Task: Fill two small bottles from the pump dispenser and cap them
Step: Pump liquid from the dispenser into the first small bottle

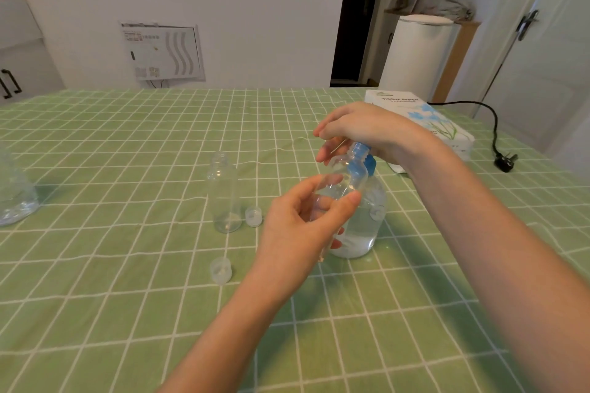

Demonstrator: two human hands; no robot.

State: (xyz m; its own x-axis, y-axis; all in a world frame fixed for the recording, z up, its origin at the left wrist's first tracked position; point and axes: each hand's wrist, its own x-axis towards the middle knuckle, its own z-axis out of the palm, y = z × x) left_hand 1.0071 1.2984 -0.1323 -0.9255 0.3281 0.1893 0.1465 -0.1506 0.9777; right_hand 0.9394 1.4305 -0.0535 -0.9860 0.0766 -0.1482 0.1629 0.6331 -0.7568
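Observation:
My left hand [300, 226] grips a small clear bottle [344, 175], tilted with its open neck up against the blue spout of the pump dispenser [364, 226]. A little clear liquid lies inside that bottle. My right hand [360, 131] rests on top of the dispenser's blue pump head, palm down, fingers bent over it. The dispenser is a clear bottle, roughly half full, standing on the green checked cloth. A second small clear bottle [225, 195] stands upright, uncapped and apparently empty, to the left. Two clear caps lie loose: one [254, 216] beside that bottle, one [221, 269] nearer me.
A tissue paper box [447, 124] lies behind the dispenser at the right. A black cable with a plug [506, 160] trails on the cloth's far right. Part of a large clear plastic container [14, 198] shows at the left edge.

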